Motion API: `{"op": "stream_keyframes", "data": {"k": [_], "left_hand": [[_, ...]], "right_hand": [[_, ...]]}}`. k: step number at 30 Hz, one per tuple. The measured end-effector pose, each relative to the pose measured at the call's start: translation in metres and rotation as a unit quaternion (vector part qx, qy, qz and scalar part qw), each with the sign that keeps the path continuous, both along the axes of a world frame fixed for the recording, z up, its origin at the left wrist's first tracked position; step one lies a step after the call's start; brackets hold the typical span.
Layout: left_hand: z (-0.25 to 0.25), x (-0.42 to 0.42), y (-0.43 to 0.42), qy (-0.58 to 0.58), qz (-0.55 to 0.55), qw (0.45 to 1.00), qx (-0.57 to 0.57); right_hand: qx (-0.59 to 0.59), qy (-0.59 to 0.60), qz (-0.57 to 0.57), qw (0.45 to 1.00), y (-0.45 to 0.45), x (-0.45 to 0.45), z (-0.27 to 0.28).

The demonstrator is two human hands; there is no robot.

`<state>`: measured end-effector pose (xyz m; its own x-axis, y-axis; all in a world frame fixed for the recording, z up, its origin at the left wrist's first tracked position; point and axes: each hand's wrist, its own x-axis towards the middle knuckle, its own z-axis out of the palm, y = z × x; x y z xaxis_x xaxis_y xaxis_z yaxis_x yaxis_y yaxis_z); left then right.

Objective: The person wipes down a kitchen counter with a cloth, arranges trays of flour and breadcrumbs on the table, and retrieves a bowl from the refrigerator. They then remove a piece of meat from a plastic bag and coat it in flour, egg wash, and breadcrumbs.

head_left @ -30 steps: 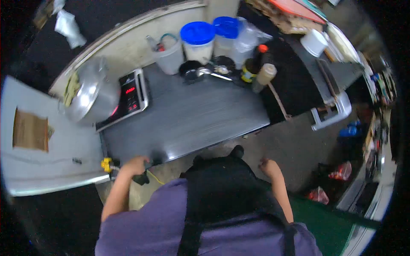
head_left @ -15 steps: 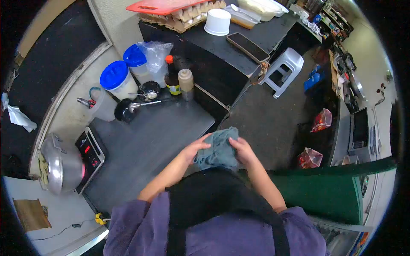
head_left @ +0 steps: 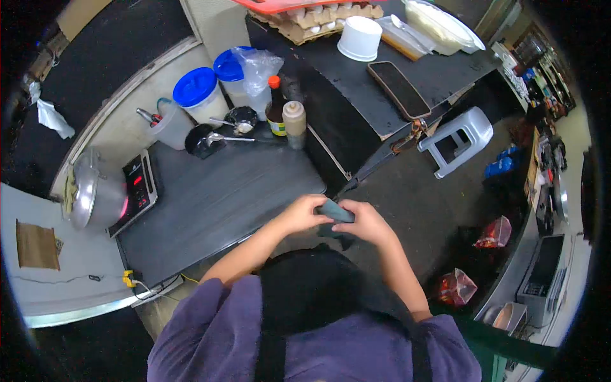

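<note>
Pinching a bunched grey-green cloth [head_left: 335, 211] with left hand [head_left: 301, 214] and right hand [head_left: 368, 223], curled closed on the fabric from either side, just below and right of the frame's centre. Near a dark counter [head_left: 216, 191], left of centre, with a pot [head_left: 102, 198] on a cooktop [head_left: 143, 181] at far left.

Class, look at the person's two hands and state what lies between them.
In the head view, a grey-green cloth lies between the left hand and the right hand, held by both.
</note>
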<state>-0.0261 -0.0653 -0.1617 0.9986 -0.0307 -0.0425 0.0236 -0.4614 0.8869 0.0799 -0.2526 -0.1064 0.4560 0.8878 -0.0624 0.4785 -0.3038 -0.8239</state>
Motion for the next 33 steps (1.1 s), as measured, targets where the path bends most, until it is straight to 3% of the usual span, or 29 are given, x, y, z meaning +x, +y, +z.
{"op": "stream_keyframes", "data": {"k": [1,2,3,5,6,7,10,12,14,16,18,19,20,21,22,24,26,27,30,31,33], "left_hand": [[0.016,-0.003,0.002,-0.005,0.0,1.0,-0.007],[0.024,-0.006,0.004,-0.012,0.0,1.0,-0.014],[0.023,-0.009,0.005,-0.199,0.011,0.979,0.051],[0.027,-0.023,0.009,-0.171,0.021,0.984,0.036],[0.04,-0.031,0.013,-0.156,0.028,0.987,0.029],[0.05,-0.039,0.02,-0.062,0.006,0.998,0.022],[0.055,-0.058,0.026,-0.031,0.137,0.953,-0.27],[0.014,-0.066,0.042,-0.058,0.141,0.79,-0.594],[-0.046,-0.077,0.045,0.042,0.15,0.712,-0.685],[-0.036,-0.085,0.027,0.088,0.188,0.781,-0.59],[-0.041,-0.085,0.023,0.123,0.226,0.843,-0.472],[-0.032,-0.083,0.024,0.163,0.24,0.873,-0.392],[-0.028,-0.087,0.024,0.205,0.246,0.896,-0.306],[-0.097,-0.093,0.027,0.119,0.252,0.912,-0.3],[-0.076,-0.089,0.024,0.151,0.298,0.908,-0.253],[-0.039,-0.077,0.014,0.207,0.383,0.886,-0.159],[-0.052,-0.074,0.01,0.105,0.382,0.873,-0.284],[-0.057,-0.074,0.009,0.056,0.378,0.858,-0.344],[-0.014,-0.067,0.006,-0.043,0.27,0.962,-0.005],[-0.005,-0.066,0.008,-0.014,0.236,0.97,0.05],[0.009,-0.058,0.015,0.034,0.162,0.973,0.16]], "right_hand": [[0.026,0.003,0.006,1.0,0.001,0.003,0.001],[-0.039,-0.022,0.038,0.998,0.001,0.01,-0.001],[-0.102,-0.048,0.069,0.991,-0.001,0.021,-0.005],[-0.2,-0.048,0.103,0.973,-0.003,0.036,-0.007],[-0.166,0.03,0.111,0.979,-0.005,0.041,-0.004],[-0.133,0.109,0.12,0.978,-0.007,0.047,-0.002],[0.026,0.321,0.093,0.942,-0.003,0.058,-0.004],[0.178,0.579,-0.063,0.793,0.021,0.038,-0.007],[0.062,0.636,-0.109,0.761,0.032,0.027,-0.023],[0.028,0.64,-0.1,0.761,0.025,0.016,-0.064],[0.008,0.536,-0.084,0.84,0.016,0.01,-0.088],[0.009,0.548,-0.111,0.829,0.014,0.009,-0.104],[0.013,0.486,-0.123,0.865,0.011,0.004,-0.121],[0.021,0.42,-0.134,0.897,0.01,0.001,-0.132],[0.031,0.347,-0.145,0.926,0.011,0.002,-0.142],[0.084,0.341,-0.174,0.92,0.012,-0.001,-0.144],[0.184,0.378,-0.171,0.891,0.016,-0.009,-0.11],[0.158,0.384,-0.146,0.898,0.016,-0.005,-0.099],[0.088,0.091,-0.057,0.99,0.015,-0.002,-0.087],[0.097,0.063,-0.051,0.992,0.015,-0.003,-0.081],[-0.07,-0.004,-0.055,0.996,0.013,-0.004,-0.084]]}}
